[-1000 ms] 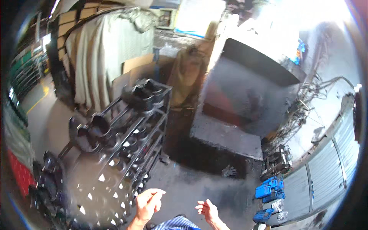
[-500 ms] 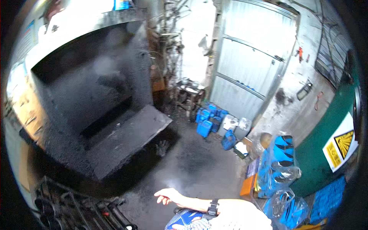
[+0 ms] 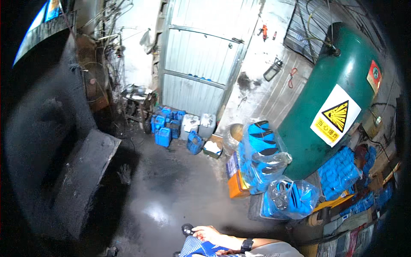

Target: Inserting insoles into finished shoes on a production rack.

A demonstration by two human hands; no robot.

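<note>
Lettering (image 3: pixel 326 130) under a warning triangle (image 3: pixel 336 115) marks green tank (image 3: pixel 317 94); right hand (image 3: pixel 206 234) is beside blue cloth (image 3: pixel 193 246), grip unclear.

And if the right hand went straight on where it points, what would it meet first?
Likely the black rounded object just left of the right hand, though depth is unclear; it may lie lower, so the hand could pass above.

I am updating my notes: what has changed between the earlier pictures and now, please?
The view turned right: the dark booth shifted left, the green tank entered further. In the last half-second, the right hand dropped towards blue clothing. No grasp or release shows. Blue containers stayed by the metal door.
</note>
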